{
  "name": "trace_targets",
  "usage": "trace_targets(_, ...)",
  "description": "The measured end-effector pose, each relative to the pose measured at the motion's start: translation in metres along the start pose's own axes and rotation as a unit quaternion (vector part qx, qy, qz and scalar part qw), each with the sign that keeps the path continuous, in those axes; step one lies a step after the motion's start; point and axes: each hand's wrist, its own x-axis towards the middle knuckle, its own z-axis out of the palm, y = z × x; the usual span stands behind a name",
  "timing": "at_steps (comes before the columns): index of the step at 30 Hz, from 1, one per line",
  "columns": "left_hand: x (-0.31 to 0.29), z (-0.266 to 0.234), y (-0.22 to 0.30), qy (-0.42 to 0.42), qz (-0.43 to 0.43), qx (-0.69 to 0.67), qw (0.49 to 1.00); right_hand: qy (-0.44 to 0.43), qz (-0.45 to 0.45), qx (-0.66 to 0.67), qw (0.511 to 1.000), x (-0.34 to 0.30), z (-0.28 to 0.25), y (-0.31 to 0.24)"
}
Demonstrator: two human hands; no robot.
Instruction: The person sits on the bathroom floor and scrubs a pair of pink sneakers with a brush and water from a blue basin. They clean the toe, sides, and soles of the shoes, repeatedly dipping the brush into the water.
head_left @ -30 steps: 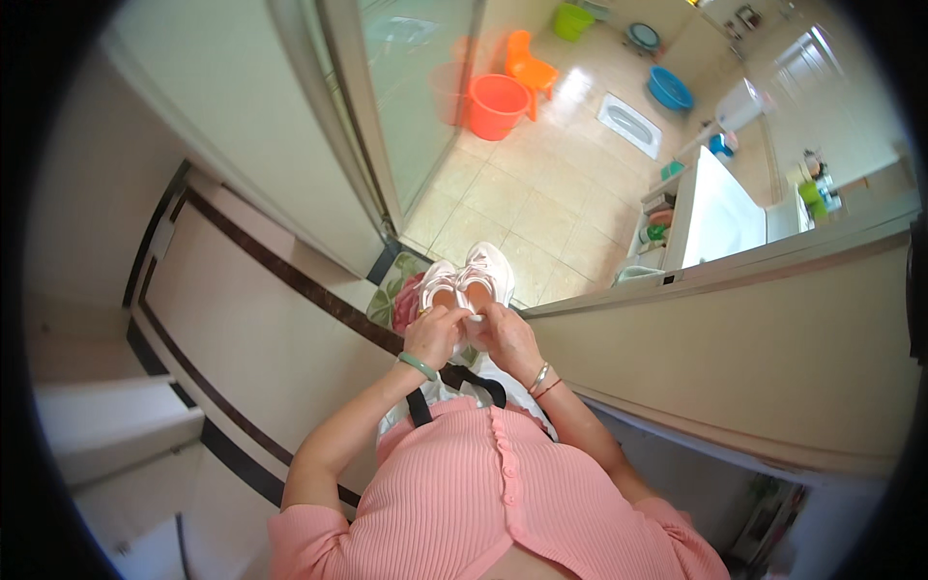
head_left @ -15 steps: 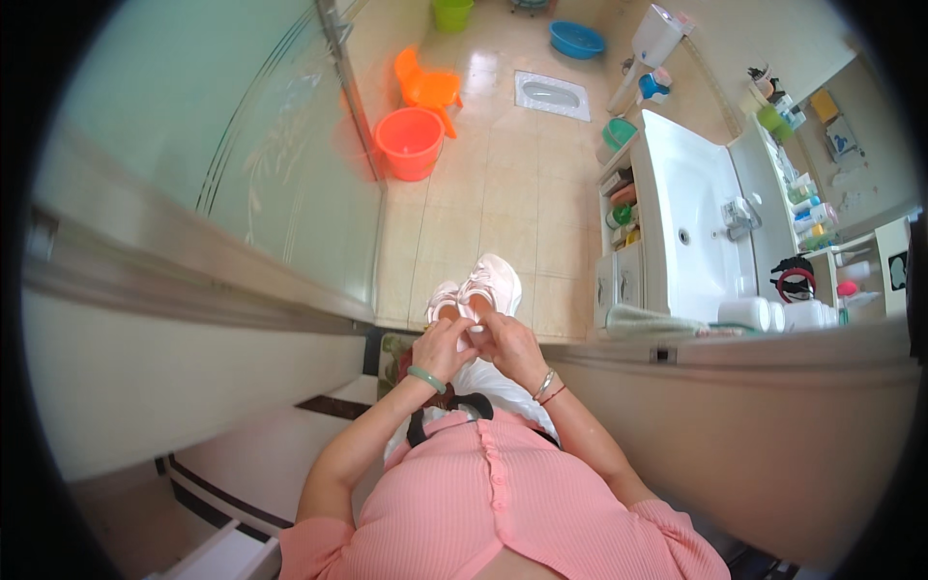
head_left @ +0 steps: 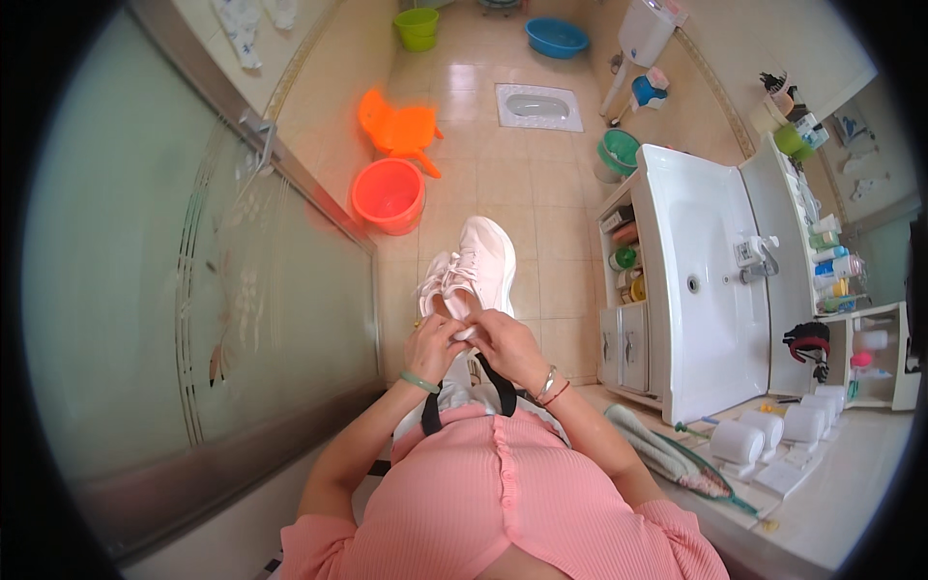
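Note:
I carry a pair of pale pink lace-up sneakers, held by their heels in front of my body with the toes pointing away. The left sneaker (head_left: 434, 280) is partly covered by the right sneaker (head_left: 486, 256), which sits a little farther forward. My left hand (head_left: 435, 345), with a green bangle at its wrist, is closed at the heel of the left one. Pressed close beside it, my right hand (head_left: 507, 350) is closed on the heel of the right one. The fingertips of both hands meet around the heels, so their exact grip is partly hidden.
Ahead lie a red bucket (head_left: 389, 197), an orange child's chair (head_left: 399, 128), a squat toilet (head_left: 539, 106), a blue basin (head_left: 557, 39) and a green bucket (head_left: 417, 30). A glass door (head_left: 126, 271) stands left. To the right is a white sink (head_left: 701, 232) with white cups (head_left: 737, 443) near it.
I have moved forward through the doorway, and the sink and buckets appear nearer. The sneakers have come along in my hands, now reaching out a little farther from my body.

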Motion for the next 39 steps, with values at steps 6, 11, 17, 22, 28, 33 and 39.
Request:
trace_targets(6, 0.126, 0.010, -0.023, -0.024, -0.008, -0.094, 0.995, 0.098, 0.092, 0.107, 0.985, 0.090, -0.049, 0.062)
trace_targets(11, 0.237, 0.044, -0.060, -0.046, 0.018, -0.093, 0.994, 0.147, 0.211, 0.100, 0.961, 0.180, -0.086, 0.173)
trace_targets(17, 0.397, 0.069, -0.064, -0.061, 0.119, -0.085, 0.987, 0.227, 0.368, 0.354, 0.829, 0.283, -0.147, 0.277)
trace_targets(22, 0.530, 0.066, -0.058, -0.046, 0.283, 0.002, 0.958, 0.216, 0.285, 0.532, 0.767, 0.360, -0.206, 0.320)
trace_targets(28, 0.670, 0.106, -0.072, 0.026, 0.382, 0.015, 0.924, 0.184, 0.164, 0.643, 0.725, 0.453, -0.267, 0.400)
trace_targets(33, 0.784, 0.126, -0.073, 0.030, 0.367, 0.071, 0.927, 0.120, 0.184, 0.635, 0.741, 0.562, -0.325, 0.466)
trace_targets(39, 0.897, 0.112, -0.073, 0.033, 0.305, 0.067, 0.949, 0.018, 0.180, 0.603, 0.777, 0.690, -0.395, 0.507)
